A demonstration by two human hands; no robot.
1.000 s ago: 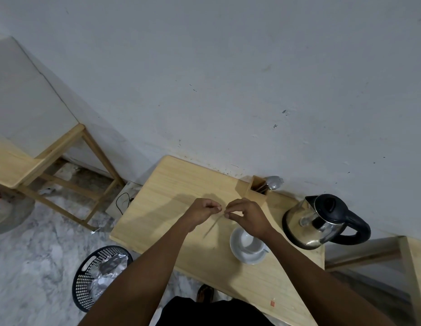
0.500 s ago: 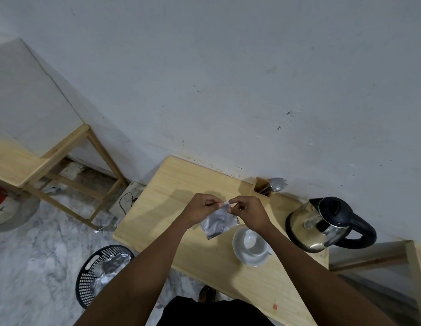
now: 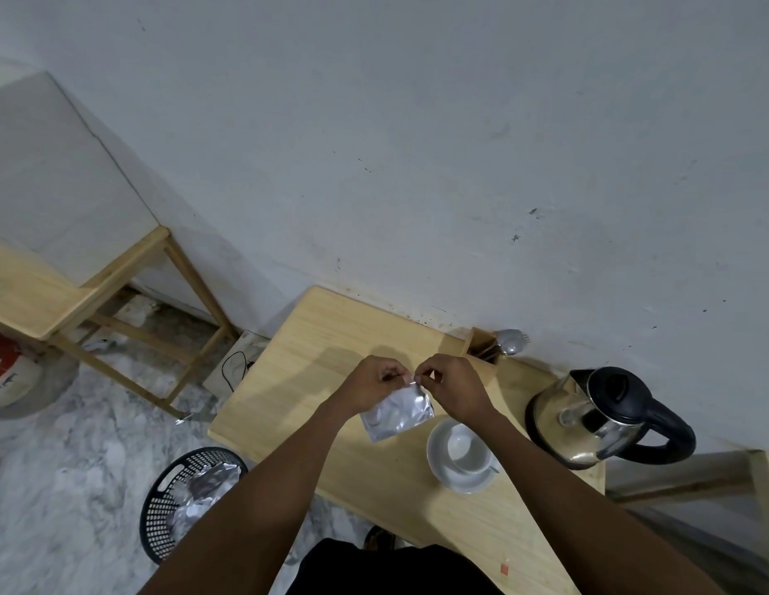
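Above the wooden table [image 3: 314, 345], the left hand [image 3: 374, 385] and right hand [image 3: 452, 386] each pinched the top edge of a silver foil sachet [image 3: 396, 413], apparently unopened, hanging just beside the white cup [image 3: 465, 449].

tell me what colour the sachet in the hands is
Shiny silver foil sachet, seen best in the head view, pinched at its top edge.

wall [image 3: 417, 122]: grey, scuffed | floor [image 3: 73, 465]: marble | table [image 3: 331, 337]: pale wood

pouch [image 3: 395, 412] top: under left hand [image 3: 374, 385], right hand [image 3: 456, 389] | holder [image 3: 480, 346] contents: maybe spoons
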